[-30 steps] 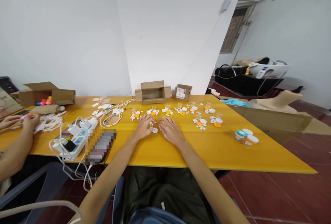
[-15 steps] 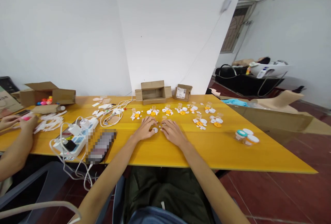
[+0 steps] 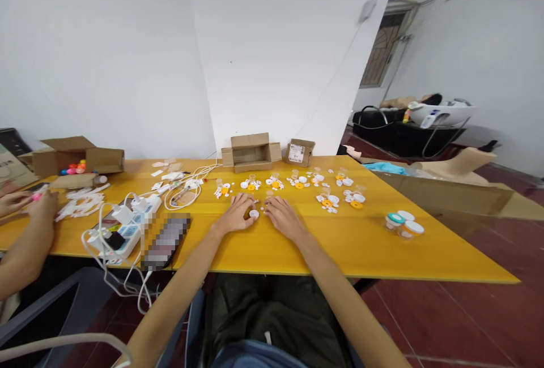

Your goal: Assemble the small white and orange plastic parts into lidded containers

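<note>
Near the middle of the yellow table, my left hand point(image 3: 238, 213) rests with its fingers curved around small white parts, its thumb at a white disc point(image 3: 254, 214). Whether it grips anything is too small to tell. Just right of it, my right hand point(image 3: 283, 216) lies low over the tabletop, fingers bent toward small white pieces point(image 3: 262, 208). A small clear cup point(image 3: 270, 193) stands between and beyond the hands. Behind them spread several little groups of clear cups, white discs and orange rings point(image 3: 276, 184).
Two cardboard boxes point(image 3: 250, 155) stand by the wall. Left are a phone point(image 3: 166, 242), a power strip point(image 3: 142, 215) and white cables. A co-worker's hands point(image 3: 42, 204) hold something pink at far left. Lidded jars point(image 3: 411, 228) stand on the right.
The view has shifted very slightly. My left thumb sits a little differently at the white disc; both hands otherwise stay in place.
</note>
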`<state>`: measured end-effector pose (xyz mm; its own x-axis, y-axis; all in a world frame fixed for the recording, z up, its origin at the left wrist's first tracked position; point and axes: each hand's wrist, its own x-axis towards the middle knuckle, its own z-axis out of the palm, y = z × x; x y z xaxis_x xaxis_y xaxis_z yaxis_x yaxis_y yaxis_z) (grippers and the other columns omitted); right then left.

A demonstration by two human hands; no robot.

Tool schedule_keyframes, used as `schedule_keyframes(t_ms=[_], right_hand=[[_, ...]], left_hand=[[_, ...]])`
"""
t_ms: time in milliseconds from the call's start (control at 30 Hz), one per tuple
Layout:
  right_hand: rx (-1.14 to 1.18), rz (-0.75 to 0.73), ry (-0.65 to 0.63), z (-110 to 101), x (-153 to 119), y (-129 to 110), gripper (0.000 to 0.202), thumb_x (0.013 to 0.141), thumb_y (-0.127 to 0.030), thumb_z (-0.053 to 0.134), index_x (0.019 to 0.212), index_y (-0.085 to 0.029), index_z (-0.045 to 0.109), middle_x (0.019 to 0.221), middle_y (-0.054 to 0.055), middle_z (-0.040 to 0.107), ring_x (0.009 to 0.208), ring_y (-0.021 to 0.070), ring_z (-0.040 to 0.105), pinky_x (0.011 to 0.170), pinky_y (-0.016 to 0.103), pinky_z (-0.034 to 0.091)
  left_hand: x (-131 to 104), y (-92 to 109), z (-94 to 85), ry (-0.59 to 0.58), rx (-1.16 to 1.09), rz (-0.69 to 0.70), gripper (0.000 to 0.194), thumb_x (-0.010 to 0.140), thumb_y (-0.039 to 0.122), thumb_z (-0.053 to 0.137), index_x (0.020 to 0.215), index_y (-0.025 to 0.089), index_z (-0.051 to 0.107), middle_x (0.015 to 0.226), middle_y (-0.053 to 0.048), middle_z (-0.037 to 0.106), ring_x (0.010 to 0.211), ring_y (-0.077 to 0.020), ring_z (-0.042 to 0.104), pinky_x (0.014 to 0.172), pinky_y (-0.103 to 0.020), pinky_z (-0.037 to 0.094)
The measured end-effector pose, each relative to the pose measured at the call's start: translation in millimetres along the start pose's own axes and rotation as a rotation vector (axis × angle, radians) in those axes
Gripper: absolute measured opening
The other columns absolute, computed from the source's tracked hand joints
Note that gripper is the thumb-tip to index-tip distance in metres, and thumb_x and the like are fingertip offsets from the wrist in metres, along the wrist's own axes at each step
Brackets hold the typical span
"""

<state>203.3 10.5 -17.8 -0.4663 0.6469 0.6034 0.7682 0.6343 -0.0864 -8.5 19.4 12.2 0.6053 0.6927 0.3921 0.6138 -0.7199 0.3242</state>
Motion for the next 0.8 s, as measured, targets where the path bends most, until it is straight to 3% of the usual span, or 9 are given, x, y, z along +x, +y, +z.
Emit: schedule_keyframes(t_ms=[800], right_hand=[[0.024,0.017,-0.005,5.2,-1.3,5.6,0.019,0.095,-0.014,0.054,0.094,-0.024,0.071,0.110,0.008,0.069,0.103,0.0239,0.060,0.085,0.039,0.049]], left_hand=[[1.4,-5.0,3.7,-0.004,-0.019,-0.029,0.018,0.080,0.024,0.067,0.097,0.025,0.063,0.117,-0.007,0.058,0.111,-0.0283,0.049,0.100,-0.046,0.041]])
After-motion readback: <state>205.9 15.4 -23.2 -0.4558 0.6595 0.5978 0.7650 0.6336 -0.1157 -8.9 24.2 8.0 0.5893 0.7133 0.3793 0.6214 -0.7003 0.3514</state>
